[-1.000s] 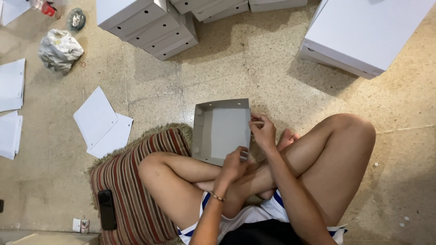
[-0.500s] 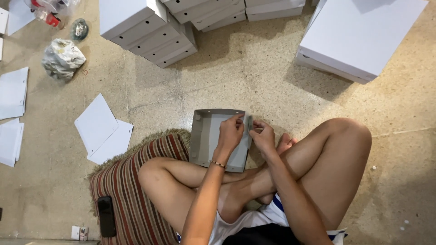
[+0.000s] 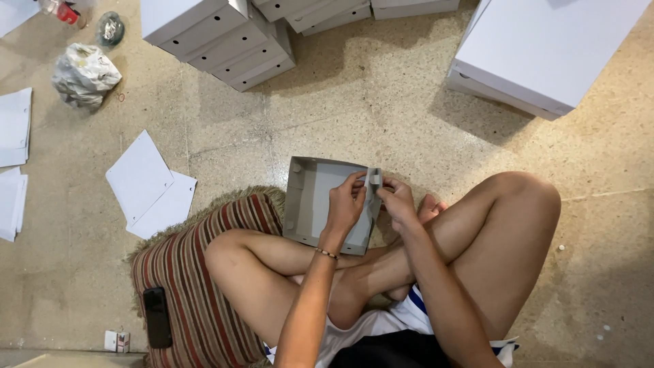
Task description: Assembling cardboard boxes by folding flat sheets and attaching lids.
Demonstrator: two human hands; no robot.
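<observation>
Open grey cardboard box, floor, before legs

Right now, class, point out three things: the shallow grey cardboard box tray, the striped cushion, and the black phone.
grey cardboard box tray (image 3: 315,197), head view, on its bare inner floor.
striped cushion (image 3: 194,286), head view, on its top face.
black phone (image 3: 157,317), head view, on its dark screen.

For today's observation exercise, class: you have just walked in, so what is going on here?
A person sits cross-legged on the floor, partly on a striped cushion. Both hands, left hand and right hand, pinch the right wall of a shallow grey cardboard tray near its far corner. Stacks of white boxes and loose white sheets lie around; a dark phone rests on the cushion.
</observation>
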